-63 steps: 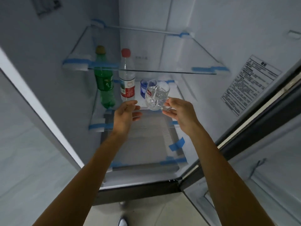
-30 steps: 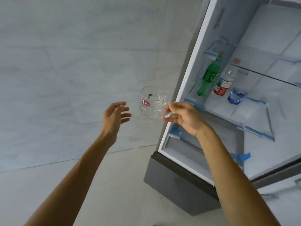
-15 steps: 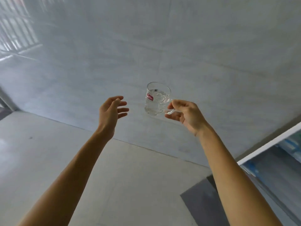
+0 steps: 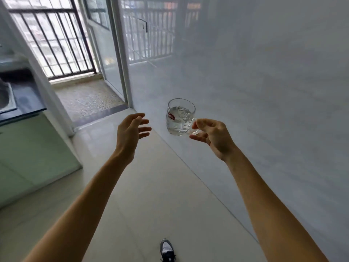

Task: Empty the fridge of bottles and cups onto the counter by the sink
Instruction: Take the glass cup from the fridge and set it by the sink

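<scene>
Glass mug (image 4: 180, 118), upright and clear, with a small red sticker (image 4: 171, 116) on its side, hangs in mid-air in front of the person, carried by nothing but a hand. The right grip (image 4: 213, 138) is clamped on the mug's handle (image 4: 195, 129), thumb and forefinger pinching it while the other fingers curl beneath. The left grip (image 4: 130, 132) is apart, fingers loosely spread and holding nothing, just beside the mug on its left without touching it. Both bare forearms reach forward from the bottom of the view.

Below them lies a pale tiled floor (image 4: 151, 186), with the toe of a dark shoe (image 4: 167, 250) at the bottom edge. A glossy pale wall (image 4: 264, 91) fills the right side, close behind the mug.

The dark surface (image 4: 28, 103) sits far left, well apart from the mug, its near right corner jutting over a pale green cabinet (image 4: 32, 146). A metal sink (image 4: 4, 99) is set into it, cut off by the left edge of the view. Beyond the surface's far edge, a white door frame (image 4: 120, 53) opens onto a pebbled balcony floor (image 4: 86, 99) closed by a dark barred railing (image 4: 56, 44).
</scene>
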